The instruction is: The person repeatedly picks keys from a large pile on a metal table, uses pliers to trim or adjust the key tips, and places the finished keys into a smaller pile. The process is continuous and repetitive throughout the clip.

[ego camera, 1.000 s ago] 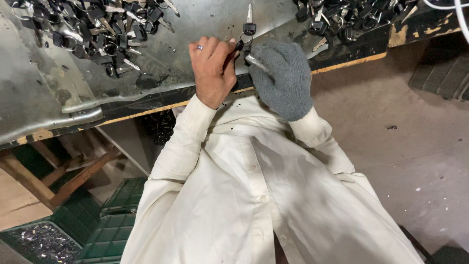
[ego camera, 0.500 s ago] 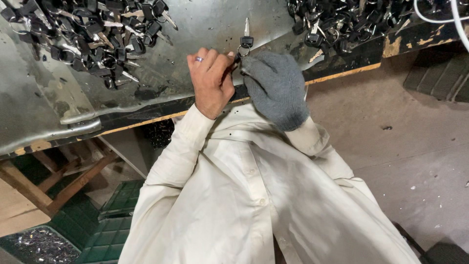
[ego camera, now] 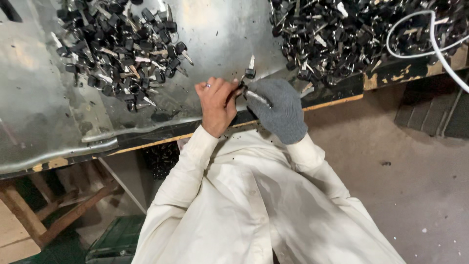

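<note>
My left hand (ego camera: 217, 103) is bare, wears a ring, and pinches a small ring with a black-headed key (ego camera: 249, 71) sticking up from it. My right hand (ego camera: 279, 110), in a grey knit glove, is closed on a thin metal tool (ego camera: 257, 98) whose tip meets the left fingers. Both hands rest at the front edge of a sheet-metal bench top (ego camera: 215, 29). White sleeves cover both arms.
A pile of black-headed keys (ego camera: 115, 54) lies on the metal to the left, and a larger heap (ego camera: 351, 34) to the right. A white cable (ego camera: 430, 34) loops over the right heap. Below are a wooden frame (ego camera: 53, 215), a green crate (ego camera: 117, 242) and a concrete floor (ego camera: 415, 171).
The view has shifted slightly, and both hands stay together at the bench edge. The key in the left fingers remains upright; the hands have barely moved.
</note>
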